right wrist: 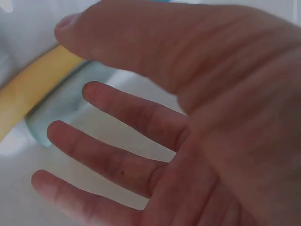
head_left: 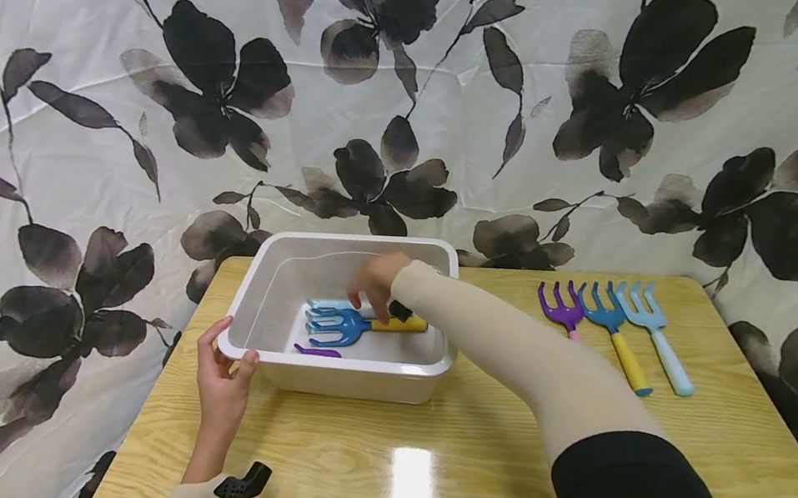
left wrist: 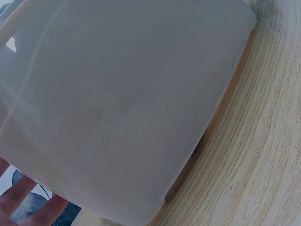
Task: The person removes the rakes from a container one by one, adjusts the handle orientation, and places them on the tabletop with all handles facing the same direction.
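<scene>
My left hand (head_left: 225, 377) grips the front left corner of a white plastic tub (head_left: 359, 382), thumb at the front and fingers (left wrist: 44, 212) by the side wall. Inside lie a blue hand fork with a yellow handle (head_left: 400, 324), a light blue hand fork (head_left: 331, 305) behind it, and a purple piece (head_left: 317, 351) near the front wall. Over the handles hangs my right hand (head_left: 375, 281), fingers spread and holding nothing. In the right wrist view its thumb (right wrist: 108, 37) overlaps the yellow handle (right wrist: 35, 89), beside the pale handle (right wrist: 70, 96).
To the right on the wooden table (head_left: 494, 447) lie a purple hand fork (head_left: 561, 308), a blue one with a yellow handle (head_left: 617, 341) and a light blue one (head_left: 660, 338). A floral cloth (head_left: 418, 100) hangs behind the table.
</scene>
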The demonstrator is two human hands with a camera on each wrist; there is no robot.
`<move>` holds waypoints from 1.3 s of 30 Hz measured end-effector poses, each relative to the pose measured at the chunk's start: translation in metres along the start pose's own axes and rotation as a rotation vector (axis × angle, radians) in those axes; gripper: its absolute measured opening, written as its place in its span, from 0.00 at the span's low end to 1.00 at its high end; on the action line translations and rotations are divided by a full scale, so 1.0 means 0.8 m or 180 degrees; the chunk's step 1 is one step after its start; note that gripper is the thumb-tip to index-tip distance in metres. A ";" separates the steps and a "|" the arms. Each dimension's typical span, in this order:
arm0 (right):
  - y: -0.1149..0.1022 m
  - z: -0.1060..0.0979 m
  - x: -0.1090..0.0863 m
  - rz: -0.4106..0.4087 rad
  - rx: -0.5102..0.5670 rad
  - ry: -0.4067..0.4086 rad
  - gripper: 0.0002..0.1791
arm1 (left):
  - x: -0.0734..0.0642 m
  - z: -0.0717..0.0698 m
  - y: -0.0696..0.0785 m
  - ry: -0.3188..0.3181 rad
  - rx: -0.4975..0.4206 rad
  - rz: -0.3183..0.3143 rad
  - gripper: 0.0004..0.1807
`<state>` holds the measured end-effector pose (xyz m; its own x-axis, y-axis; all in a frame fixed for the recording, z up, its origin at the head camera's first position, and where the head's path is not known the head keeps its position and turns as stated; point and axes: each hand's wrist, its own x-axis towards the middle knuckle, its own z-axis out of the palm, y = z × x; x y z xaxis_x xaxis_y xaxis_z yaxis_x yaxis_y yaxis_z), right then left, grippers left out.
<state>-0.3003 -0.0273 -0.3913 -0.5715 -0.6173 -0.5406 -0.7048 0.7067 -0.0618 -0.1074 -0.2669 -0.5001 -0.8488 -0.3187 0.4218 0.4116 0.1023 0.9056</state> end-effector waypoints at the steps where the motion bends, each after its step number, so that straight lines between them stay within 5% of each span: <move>1: -0.001 0.002 0.000 0.0006 -0.0044 0.0025 0.31 | 0.001 0.000 0.000 -0.0002 -0.0017 0.0014 0.34; 11: -0.009 0.021 0.007 -0.0262 -0.0649 -0.0021 0.26 | 0.005 -0.002 0.000 -0.0012 -0.0007 0.0026 0.34; 23: -0.013 0.036 0.023 0.0067 -0.0181 -0.0150 0.13 | 0.004 0.001 0.003 0.0021 0.0018 0.0019 0.33; 32: -0.004 0.049 0.047 0.0455 0.0778 -0.0303 0.15 | 0.004 0.000 0.005 -0.0017 0.0075 0.0002 0.34; 39: -0.003 0.045 0.048 0.0249 0.0470 -0.0372 0.15 | 0.007 -0.001 0.003 -0.0008 0.0128 0.0034 0.34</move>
<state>-0.3050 -0.0403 -0.4423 -0.5633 -0.5204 -0.6418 -0.5861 0.7992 -0.1335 -0.1109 -0.2693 -0.4956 -0.8453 -0.3151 0.4316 0.4070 0.1435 0.9021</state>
